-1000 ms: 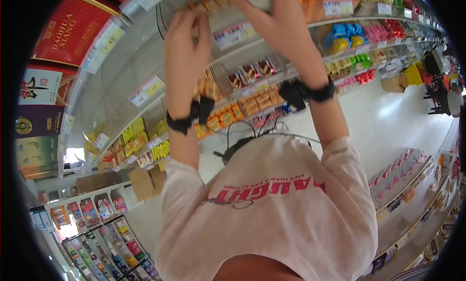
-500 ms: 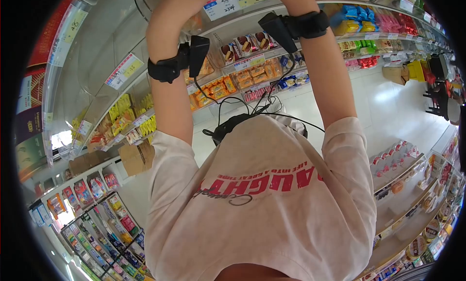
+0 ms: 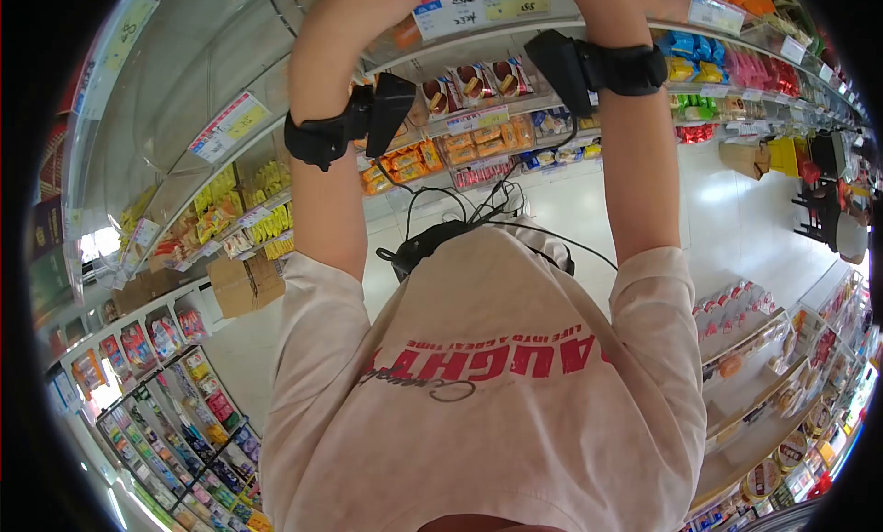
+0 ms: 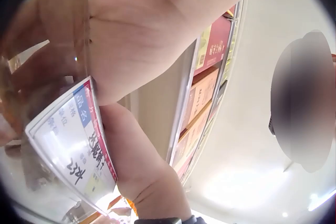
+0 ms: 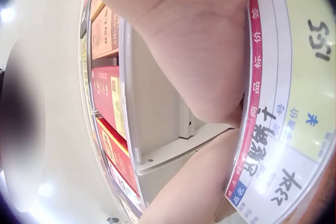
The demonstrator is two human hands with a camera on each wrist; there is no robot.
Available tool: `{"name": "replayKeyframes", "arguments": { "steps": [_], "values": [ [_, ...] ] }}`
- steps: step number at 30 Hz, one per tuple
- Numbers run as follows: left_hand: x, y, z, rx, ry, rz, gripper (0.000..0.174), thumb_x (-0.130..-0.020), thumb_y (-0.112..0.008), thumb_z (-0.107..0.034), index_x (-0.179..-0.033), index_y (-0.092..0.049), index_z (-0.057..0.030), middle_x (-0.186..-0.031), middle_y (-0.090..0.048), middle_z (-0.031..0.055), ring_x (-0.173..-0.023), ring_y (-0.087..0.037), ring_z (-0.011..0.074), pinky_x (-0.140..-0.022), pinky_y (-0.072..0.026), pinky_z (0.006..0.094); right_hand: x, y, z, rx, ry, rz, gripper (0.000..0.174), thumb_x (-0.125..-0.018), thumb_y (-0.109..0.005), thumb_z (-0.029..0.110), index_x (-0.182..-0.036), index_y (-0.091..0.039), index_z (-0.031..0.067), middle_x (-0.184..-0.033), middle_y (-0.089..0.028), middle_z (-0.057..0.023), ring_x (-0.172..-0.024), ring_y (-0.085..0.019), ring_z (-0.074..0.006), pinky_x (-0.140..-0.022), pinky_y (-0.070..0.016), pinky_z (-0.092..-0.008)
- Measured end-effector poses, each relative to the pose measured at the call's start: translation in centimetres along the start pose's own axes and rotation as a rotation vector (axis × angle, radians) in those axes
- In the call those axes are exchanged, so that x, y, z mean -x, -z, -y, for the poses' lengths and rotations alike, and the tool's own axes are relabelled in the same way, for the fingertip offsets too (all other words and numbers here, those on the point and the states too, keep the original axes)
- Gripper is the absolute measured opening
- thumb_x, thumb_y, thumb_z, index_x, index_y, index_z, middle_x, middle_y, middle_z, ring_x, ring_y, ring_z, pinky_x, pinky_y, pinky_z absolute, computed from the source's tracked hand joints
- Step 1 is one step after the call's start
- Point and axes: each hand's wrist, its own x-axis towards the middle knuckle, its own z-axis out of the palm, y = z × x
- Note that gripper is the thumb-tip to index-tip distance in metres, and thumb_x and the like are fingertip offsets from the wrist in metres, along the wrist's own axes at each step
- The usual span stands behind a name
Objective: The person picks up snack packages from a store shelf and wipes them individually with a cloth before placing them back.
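On my head feed both arms go straight up and run out of the top edge of the frame, so neither hand shows there. The price label (image 3: 469,8) sits at the top centre of that frame, on the lip of the upper shelf (image 3: 230,63), between the two forearms.

The left wrist feed is filled across its top by the heel and palm of the left hand (image 4: 157,24). The white label with its red strip lies at the lower left, in a clear holder just under the palm. I cannot tell whether skin touches it. The fingers are lost behind blurred clear plastic at the upper left, so I cannot tell whether this hand grips anything.

In the right wrist feed the right hand (image 5: 199,50) shows only palm, from the top to the centre. The label takes the right side of the frame, tight against the heel of the hand. The fingers are out of view, and I cannot tell this hand's grip either.

Red gift boxes (image 5: 105,103) stand stacked at the left of that frame. In the head feed, snack packs (image 3: 478,141) line the lower shelves at centre, and a cardboard box (image 3: 244,284) sits on the floor at the left.
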Motion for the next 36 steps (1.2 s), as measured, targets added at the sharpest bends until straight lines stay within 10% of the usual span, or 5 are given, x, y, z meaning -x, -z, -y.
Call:
{"name": "replayKeyframes", "arguments": {
  "steps": [10, 13, 17, 27, 36],
  "values": [
    [-1.5, -1.7, 3.7, -0.055, -0.188, -0.145, 0.031, -0.083, -0.07, -0.024, -0.09, -0.072, 0.0065, -0.078, -0.067, 0.0274, -0.075, -0.069, 0.0424, -0.07, -0.0534, 0.0464, 2.3, 2.2, 6.1, -0.213, -0.327, -0.255, 0.056, -0.098, -0.054, 0.045, -0.106, -0.07, -0.0079, -0.102, -0.069, -0.0347, -0.102, -0.066, -0.0483, -0.092, -0.051, -0.0477],
    [-1.6, -1.8, 4.0, 0.01, -0.191, -0.15, 0.032, -0.084, -0.071, -0.024, -0.089, -0.07, 0.0075, -0.079, -0.067, 0.0276, -0.076, -0.069, 0.0418, -0.071, -0.0533, 0.0462, 2.0, 0.5, 3.2, 0.013, -0.249, -0.318, 0.052, -0.098, -0.06, 0.051, -0.094, -0.074, 0.0018, -0.071, -0.069, -0.016, -0.072, -0.071, -0.0295, -0.071, -0.0545, -0.0382],
    [-1.0, -1.0, 2.7, 0.012, -0.086, -0.105, 0.037, -0.087, -0.073, -0.024, -0.103, -0.068, 0.0091, -0.086, -0.073, 0.0206, -0.078, -0.071, 0.0291, -0.073, -0.0539, 0.0375, 2.2, 0.5, 3.0, -0.153, -0.239, -0.435, 0.062, -0.097, -0.055, 0.059, -0.083, -0.073, 0.0006, -0.07, -0.069, -0.0201, -0.076, -0.071, -0.0389, -0.074, -0.0547, -0.0448],
    [-0.1, -2.1, 2.8, -0.171, -0.285, -0.527, 0.051, -0.081, -0.083, -0.024, -0.12, -0.067, 0.0049, -0.111, -0.061, 0.0197, -0.096, -0.065, 0.0344, -0.081, -0.0536, 0.0419, 0.7, 0.1, 2.0, -0.34, -0.26, -0.781, 0.058, -0.102, -0.049, 0.056, -0.11, -0.07, 0.0023, -0.086, -0.072, -0.0252, -0.091, -0.068, -0.0473, -0.082, -0.0544, -0.05],
    [0.5, -2.4, 1.9, -0.095, -0.321, -0.622, 0.047, -0.077, -0.078, -0.006, -0.12, -0.061, 0.0015, -0.121, -0.058, 0.0236, -0.11, -0.06, 0.0439, -0.093, -0.0524, 0.0488, 2.5, 0.6, 4.4, 0.021, -0.208, -0.346, 0.054, -0.096, -0.059, 0.057, -0.102, -0.072, 0.0045, -0.088, -0.073, -0.0223, -0.09, -0.07, -0.0433, -0.08, -0.0549, -0.0486]
  ]
}}
